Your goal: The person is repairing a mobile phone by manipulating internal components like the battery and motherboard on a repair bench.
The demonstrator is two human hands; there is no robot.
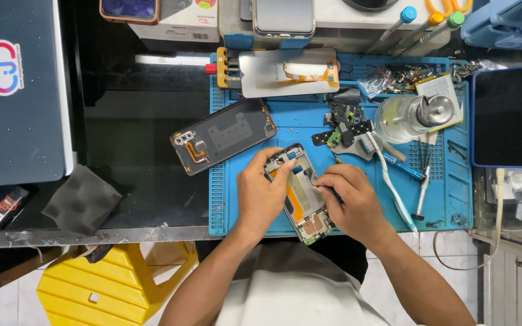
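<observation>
Three screwdrivers (421,21), two hands (261,196)

Two bare forearms are seen, with no sleeves reaching the wrists. No rings, watch or bracelets are seen on the left hand (261,196) or the right hand (351,202), and no gloves are worn. The nails on the fingers (285,172) are kept short. A light grey-white garment is worn over the torso.
</observation>
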